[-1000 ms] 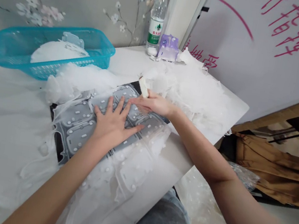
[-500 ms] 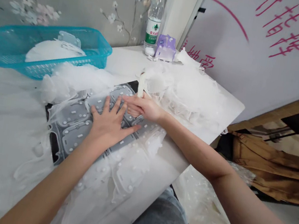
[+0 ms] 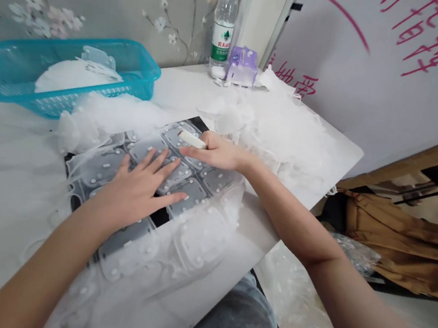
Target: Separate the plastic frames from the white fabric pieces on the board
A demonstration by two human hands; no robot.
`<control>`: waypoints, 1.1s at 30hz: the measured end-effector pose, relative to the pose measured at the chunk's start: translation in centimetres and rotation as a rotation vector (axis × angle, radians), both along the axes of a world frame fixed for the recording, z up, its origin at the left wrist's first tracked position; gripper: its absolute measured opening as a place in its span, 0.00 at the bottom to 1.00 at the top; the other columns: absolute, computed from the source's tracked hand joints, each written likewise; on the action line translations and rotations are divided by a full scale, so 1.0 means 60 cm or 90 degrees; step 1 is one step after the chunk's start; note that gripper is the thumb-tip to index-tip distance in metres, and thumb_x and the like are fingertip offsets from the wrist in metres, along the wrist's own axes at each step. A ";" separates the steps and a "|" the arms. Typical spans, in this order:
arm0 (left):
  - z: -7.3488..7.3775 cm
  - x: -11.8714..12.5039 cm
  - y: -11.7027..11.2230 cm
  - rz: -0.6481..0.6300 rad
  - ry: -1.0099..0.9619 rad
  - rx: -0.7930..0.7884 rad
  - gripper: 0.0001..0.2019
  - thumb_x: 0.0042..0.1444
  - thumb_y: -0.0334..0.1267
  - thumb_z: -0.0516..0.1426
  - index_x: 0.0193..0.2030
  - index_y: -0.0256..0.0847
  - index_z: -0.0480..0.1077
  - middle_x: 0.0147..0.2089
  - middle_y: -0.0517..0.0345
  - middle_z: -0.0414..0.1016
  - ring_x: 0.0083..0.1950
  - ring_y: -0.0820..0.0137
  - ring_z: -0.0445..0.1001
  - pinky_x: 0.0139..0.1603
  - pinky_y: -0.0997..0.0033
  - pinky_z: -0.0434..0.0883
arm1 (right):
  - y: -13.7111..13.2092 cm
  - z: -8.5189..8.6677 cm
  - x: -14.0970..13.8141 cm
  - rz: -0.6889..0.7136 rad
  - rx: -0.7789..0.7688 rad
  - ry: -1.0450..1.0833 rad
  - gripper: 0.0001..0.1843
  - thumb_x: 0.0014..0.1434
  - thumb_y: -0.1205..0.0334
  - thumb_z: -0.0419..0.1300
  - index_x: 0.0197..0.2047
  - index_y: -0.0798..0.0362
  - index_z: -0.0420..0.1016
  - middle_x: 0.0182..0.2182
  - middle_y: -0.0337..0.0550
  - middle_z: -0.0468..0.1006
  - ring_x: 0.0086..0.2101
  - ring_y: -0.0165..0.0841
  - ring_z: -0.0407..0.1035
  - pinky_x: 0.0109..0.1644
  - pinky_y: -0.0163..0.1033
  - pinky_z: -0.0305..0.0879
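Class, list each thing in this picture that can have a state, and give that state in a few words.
Left hand: open, fingers spread, pressing flat.
Right hand: closed around a white strip.
White strip: held, lying nearly level.
Grey moulded sheet: lying flat under the left hand, partly covered by white netting.
Turquoise basket: holding white pieces.
Water bottle: upright.

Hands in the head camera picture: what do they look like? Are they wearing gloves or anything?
The left hand and right hand are bare, with no gloves; the forearms show no sleeves or watch. Grey denim trousers show below.
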State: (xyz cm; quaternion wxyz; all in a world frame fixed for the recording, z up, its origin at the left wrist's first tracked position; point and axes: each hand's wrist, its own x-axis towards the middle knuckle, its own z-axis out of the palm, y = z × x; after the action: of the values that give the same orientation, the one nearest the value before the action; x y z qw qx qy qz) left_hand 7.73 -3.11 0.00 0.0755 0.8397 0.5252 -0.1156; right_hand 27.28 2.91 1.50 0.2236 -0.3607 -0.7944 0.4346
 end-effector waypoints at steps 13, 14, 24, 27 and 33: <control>-0.026 -0.026 0.005 -0.046 -0.211 0.224 0.21 0.62 0.54 0.51 0.55 0.50 0.73 0.66 0.53 0.64 0.65 0.54 0.63 0.67 0.40 0.50 | -0.015 0.007 -0.008 -0.072 0.001 0.355 0.34 0.70 0.48 0.38 0.27 0.56 0.77 0.30 0.45 0.76 0.34 0.27 0.69 0.41 0.33 0.68; -0.026 -0.024 0.002 -0.056 -0.216 0.241 0.19 0.62 0.52 0.51 0.52 0.50 0.75 0.63 0.54 0.68 0.62 0.55 0.67 0.68 0.41 0.48 | -0.015 0.008 -0.007 -0.094 -0.008 0.355 0.35 0.70 0.47 0.37 0.29 0.57 0.78 0.32 0.46 0.77 0.34 0.27 0.70 0.40 0.33 0.68; -0.025 -0.003 -0.003 0.006 -0.166 0.132 0.31 0.58 0.58 0.53 0.65 0.46 0.63 0.71 0.54 0.55 0.70 0.54 0.55 0.68 0.46 0.53 | -0.021 0.009 -0.015 -0.060 -0.076 0.261 0.26 0.58 0.41 0.58 0.29 0.58 0.77 0.26 0.42 0.78 0.23 0.24 0.71 0.25 0.29 0.67; -0.027 -0.006 0.000 0.026 -0.163 0.107 0.34 0.56 0.61 0.53 0.66 0.48 0.62 0.72 0.56 0.51 0.71 0.54 0.52 0.69 0.47 0.52 | -0.020 0.001 -0.018 0.013 -0.030 0.200 0.24 0.53 0.43 0.63 0.26 0.59 0.76 0.20 0.39 0.74 0.21 0.25 0.70 0.25 0.29 0.66; -0.029 -0.010 0.001 0.029 -0.148 0.095 0.36 0.55 0.64 0.52 0.65 0.44 0.63 0.74 0.51 0.45 0.73 0.53 0.48 0.69 0.48 0.51 | -0.018 -0.011 -0.021 0.050 0.041 0.142 0.24 0.55 0.45 0.62 0.24 0.60 0.75 0.18 0.36 0.72 0.19 0.22 0.67 0.23 0.27 0.63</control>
State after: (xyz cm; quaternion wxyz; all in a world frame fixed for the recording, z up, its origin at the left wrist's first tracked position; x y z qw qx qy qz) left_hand 7.11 -3.04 -1.76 0.0761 0.8384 0.5392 0.0235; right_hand 26.04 1.82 0.84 0.3049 -0.2717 -0.7915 0.4546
